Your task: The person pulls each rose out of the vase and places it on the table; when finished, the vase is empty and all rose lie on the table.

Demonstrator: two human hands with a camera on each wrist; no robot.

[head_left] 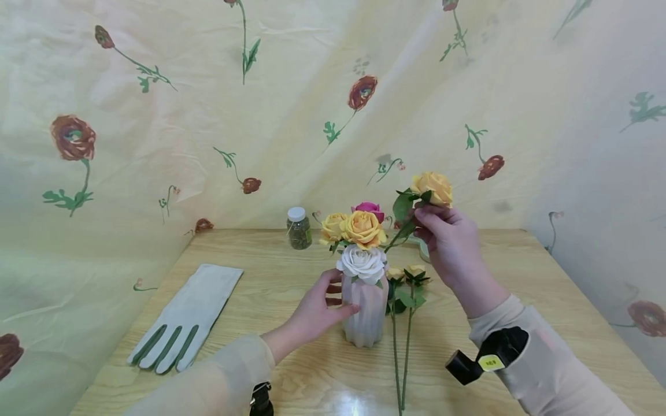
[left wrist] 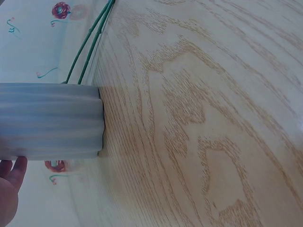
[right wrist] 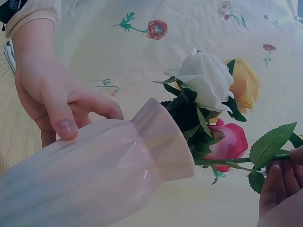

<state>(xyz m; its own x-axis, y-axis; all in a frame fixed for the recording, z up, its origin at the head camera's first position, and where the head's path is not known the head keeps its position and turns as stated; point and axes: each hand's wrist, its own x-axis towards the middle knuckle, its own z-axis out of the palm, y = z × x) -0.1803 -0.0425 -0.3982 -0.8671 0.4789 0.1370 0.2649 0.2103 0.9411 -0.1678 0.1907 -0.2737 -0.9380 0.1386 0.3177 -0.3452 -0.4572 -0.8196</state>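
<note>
A pale pinkish ribbed vase (head_left: pixel 364 315) stands upright on the table, holding a white rose (head_left: pixel 362 263), yellow roses (head_left: pixel 364 229) and a magenta rose (head_left: pixel 368 210). My left hand (head_left: pixel 314 312) holds the vase from its left side, thumb across the front and fingers around the side. Above and to the right of the vase, my right hand (head_left: pixel 452 242) pinches the stem of another yellow rose (head_left: pixel 433 188) just below its bloom. In the right wrist view, that rose's green stem (right wrist: pixel 222 161) slants into the vase mouth beside the magenta rose.
Two rose stems with small yellow blooms (head_left: pixel 415 271) lie on the wooden table (head_left: pixel 291 375), right of the vase. A grey-white glove (head_left: pixel 192 312) lies at the left. A small white-lidded jar (head_left: pixel 299 228) stands at the back, before a flower-printed cloth (head_left: pixel 291 104).
</note>
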